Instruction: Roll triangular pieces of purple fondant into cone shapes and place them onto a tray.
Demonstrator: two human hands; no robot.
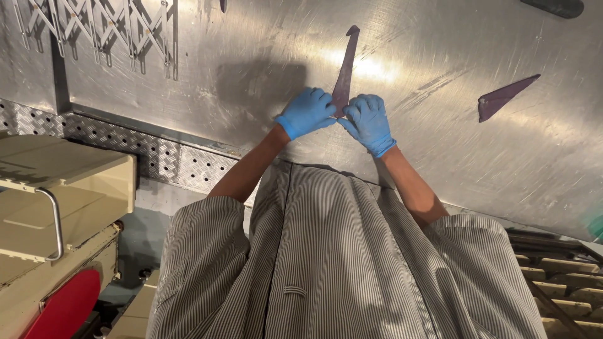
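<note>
Closest to the camera, a grey striped coat [339, 263] fills the lower view, with both bare forearms reaching out from it. Further on, the left hand [306, 112] and the right hand [368, 123], both in blue gloves, lie close together and pinch the near end of a long dark purple strip [345, 72] on the scratched steel surface [251, 75]. Beyond the right hand, well apart, lies a purple triangular piece [502, 97].
</note>
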